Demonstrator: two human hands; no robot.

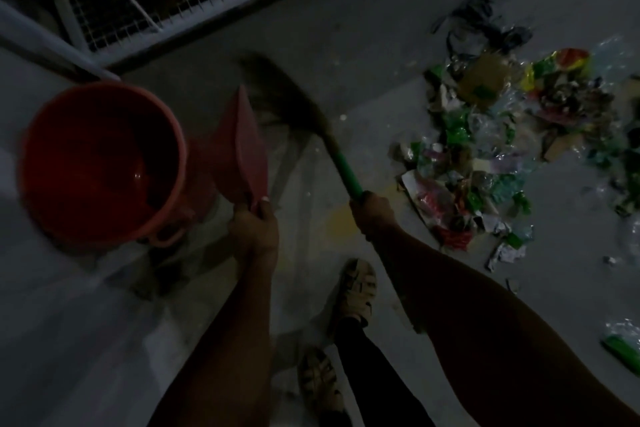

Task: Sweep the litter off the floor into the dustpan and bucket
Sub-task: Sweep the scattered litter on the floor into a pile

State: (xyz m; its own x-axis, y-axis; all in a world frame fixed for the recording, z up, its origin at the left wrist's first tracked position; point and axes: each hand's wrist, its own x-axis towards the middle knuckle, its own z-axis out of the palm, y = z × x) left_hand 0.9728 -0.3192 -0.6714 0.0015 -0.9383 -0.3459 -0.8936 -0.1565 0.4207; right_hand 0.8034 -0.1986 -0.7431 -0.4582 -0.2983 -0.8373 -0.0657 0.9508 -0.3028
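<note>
The head view is dim and looks down on a grey concrete floor (346,28). The left hand (254,230) curls its fingers round the handle of a pink dustpan (242,149), thumb pressed on top, and holds the pan tilted up on edge just beside an orange-red bucket (100,163). The pan's back seems to touch the bucket's rim, though the blur makes that hard to tell. The bucket stands upright on the floor at the left, its mouth open to the camera and a side lug facing the person.

The right hand (372,213) grips the green handle of a grass broom (287,100), fingers wrapped tightly round the shaft. The broom slants up and to the left from that hand; its brown bristle head is blurred and lies against the open face of the dustpan.

The litter (502,149) lies in a loose heap on the floor to the right, well apart from the dustpan and bucket: green and red wrappers, clear plastic, cardboard scraps and a dark tangle at the far end.

Two feet in pale strapped sandals (356,291) stand on the floor below the hands. A metal mesh gate (173,0) runs across the top left.
</note>
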